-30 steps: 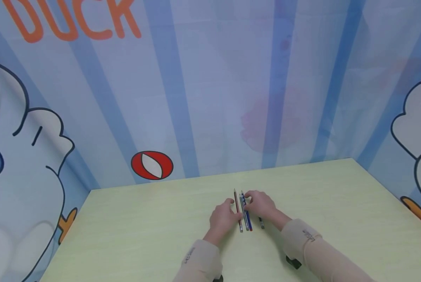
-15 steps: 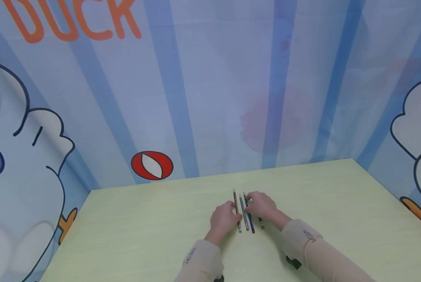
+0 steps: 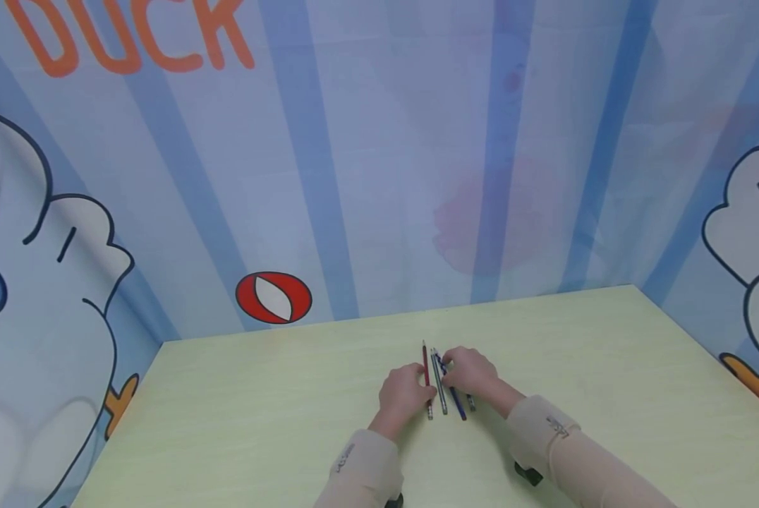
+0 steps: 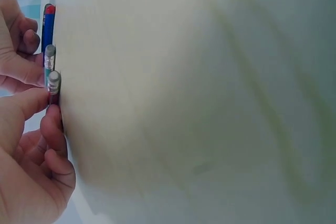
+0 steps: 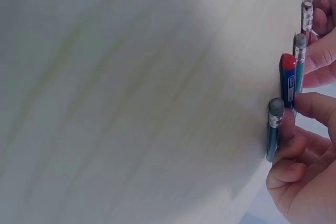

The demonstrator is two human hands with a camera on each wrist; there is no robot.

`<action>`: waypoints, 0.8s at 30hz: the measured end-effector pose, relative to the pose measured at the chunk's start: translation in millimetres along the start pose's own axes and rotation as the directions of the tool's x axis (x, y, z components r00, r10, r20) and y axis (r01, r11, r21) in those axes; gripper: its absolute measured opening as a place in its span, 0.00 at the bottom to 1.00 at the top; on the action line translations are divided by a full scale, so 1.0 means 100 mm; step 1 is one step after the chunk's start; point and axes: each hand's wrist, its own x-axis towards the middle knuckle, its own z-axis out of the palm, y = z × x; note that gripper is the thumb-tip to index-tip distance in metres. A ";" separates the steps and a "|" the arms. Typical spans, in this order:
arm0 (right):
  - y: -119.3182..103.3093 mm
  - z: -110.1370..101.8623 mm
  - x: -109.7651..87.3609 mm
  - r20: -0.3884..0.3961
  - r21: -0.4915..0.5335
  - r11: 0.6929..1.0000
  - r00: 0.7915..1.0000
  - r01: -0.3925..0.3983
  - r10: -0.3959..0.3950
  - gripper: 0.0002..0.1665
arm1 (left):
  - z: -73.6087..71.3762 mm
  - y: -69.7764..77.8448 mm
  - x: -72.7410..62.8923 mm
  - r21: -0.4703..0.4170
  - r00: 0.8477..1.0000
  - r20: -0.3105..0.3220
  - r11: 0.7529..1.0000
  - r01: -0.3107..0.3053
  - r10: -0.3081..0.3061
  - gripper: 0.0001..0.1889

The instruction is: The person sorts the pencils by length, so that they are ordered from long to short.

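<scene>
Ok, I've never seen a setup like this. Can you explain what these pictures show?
There is no robot here: a person works with two bare hands. The wide picture is taken from the person's head, looking forward and down; the two smaller ones are taken from the left and right wrists.

On the pale table lie a red pencil, a green pencil, a blue pen or pencil with a red end, and a fourth pencil, partly hidden by the right hand in the head view. The left hand pinches the red pencil; the right hand pinches the blue pen or pencil. The green pencil lies between the hands. Behind the table is a cartoon-printed backdrop.
</scene>
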 end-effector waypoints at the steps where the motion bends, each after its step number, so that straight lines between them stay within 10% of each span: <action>1: 0.00 0.00 0.00 0.000 0.000 1.000 1.000 0.002 -0.002 0.21 | 0.00 0.00 0.00 0.002 1.000 0.000 1.000 -0.001 0.001 0.20; 24: -0.03 -0.15 -0.08 -0.055 0.163 0.986 0.998 0.032 -0.024 0.22 | -0.08 -0.05 -0.03 -0.072 0.998 -0.001 0.995 -0.069 0.069 0.21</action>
